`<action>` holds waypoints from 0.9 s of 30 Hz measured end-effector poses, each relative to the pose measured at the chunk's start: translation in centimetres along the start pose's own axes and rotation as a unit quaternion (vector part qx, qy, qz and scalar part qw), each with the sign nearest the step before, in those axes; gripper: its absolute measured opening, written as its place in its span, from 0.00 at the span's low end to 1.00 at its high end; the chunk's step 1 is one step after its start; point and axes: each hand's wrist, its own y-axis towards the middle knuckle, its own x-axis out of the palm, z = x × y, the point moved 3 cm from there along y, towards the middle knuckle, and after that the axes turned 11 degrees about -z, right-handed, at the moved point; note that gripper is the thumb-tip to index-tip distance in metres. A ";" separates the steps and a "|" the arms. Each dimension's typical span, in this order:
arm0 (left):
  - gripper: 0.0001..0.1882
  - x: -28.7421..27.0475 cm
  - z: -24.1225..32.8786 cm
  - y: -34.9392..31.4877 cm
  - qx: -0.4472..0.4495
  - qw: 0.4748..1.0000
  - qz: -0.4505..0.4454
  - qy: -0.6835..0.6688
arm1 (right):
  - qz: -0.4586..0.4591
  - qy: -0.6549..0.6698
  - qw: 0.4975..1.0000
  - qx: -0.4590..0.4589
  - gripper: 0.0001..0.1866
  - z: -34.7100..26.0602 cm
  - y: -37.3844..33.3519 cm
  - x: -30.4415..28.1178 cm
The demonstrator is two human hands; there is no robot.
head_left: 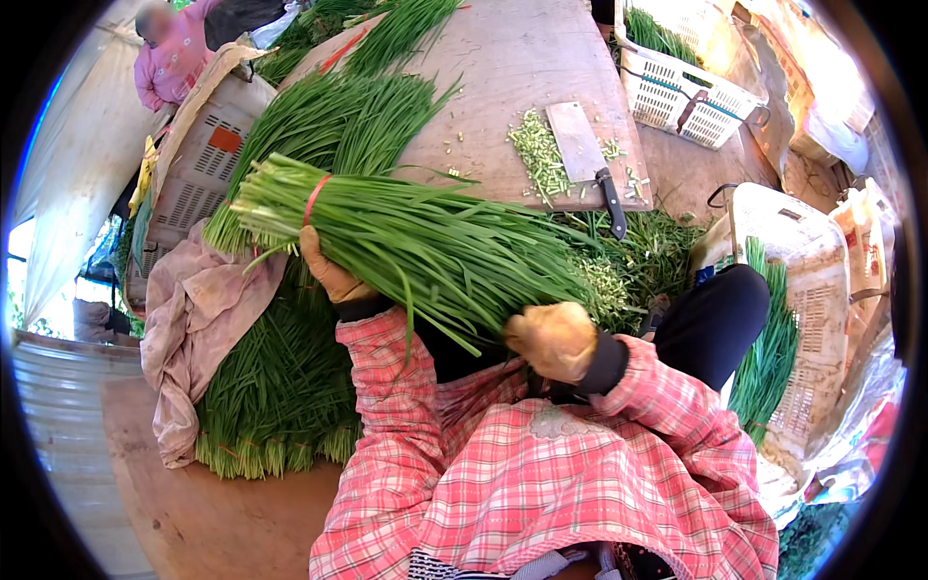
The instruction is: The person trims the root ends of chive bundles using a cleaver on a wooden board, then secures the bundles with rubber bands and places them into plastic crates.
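Observation:
A large bunch of garlic chives [425, 232] lies slantwise across my lap, its pale cut ends at the upper left and its green tips toward the right. Around the stems, near those ends, runs a red band [315, 198]. My left hand [333, 271] grips the bunch from below, close to the band; part of its fingers is hidden under the leaves. Beside the tips is my right hand [556, 340], seemingly in a tan glove, curled closed and slightly blurred. Whatever its fingers pinch cannot be made out.
Ahead stands a wooden board [483, 116] with loose chives [358, 116], chopped stem ends [541, 159] and a cleaver [580, 145]. Banded bunches [280, 387] are stacked at left, partly under a pinkish cloth [208, 309]. White crates [686, 97] stand right. A person [174, 53] is far left.

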 end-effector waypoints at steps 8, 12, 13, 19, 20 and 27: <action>0.36 -1.9 2.3 -2.0 0.063 0.997 0.027 -0.039 | 0.142 0.351 0.913 0.151 0.07 2.1 -5.7 -8.2; 0.33 -3.6 2.8 -2.4 0.091 0.993 0.059 0.043 | 0.264 0.153 0.952 0.031 0.08 0.3 -2.4 -10.9; 0.32 -3.3 2.8 -2.2 0.072 0.993 0.054 0.074 | 0.269 0.089 0.959 0.005 0.10 -0.1 -1.1 -10.3; 0.29 -2.6 2.7 -0.6 -0.038 0.982 0.027 0.182 | 0.353 -0.009 0.934 0.062 0.03 1.3 3.2 -5.3; 0.29 -3.3 2.7 -0.7 -0.063 0.980 0.030 0.184 | 0.359 0.044 0.928 0.087 0.05 0.5 3.0 -5.9; 0.30 1.5 4.6 -1.1 -0.176 0.974 -0.054 0.133 | 0.431 0.263 0.853 0.133 0.09 4.2 -2.0 -7.2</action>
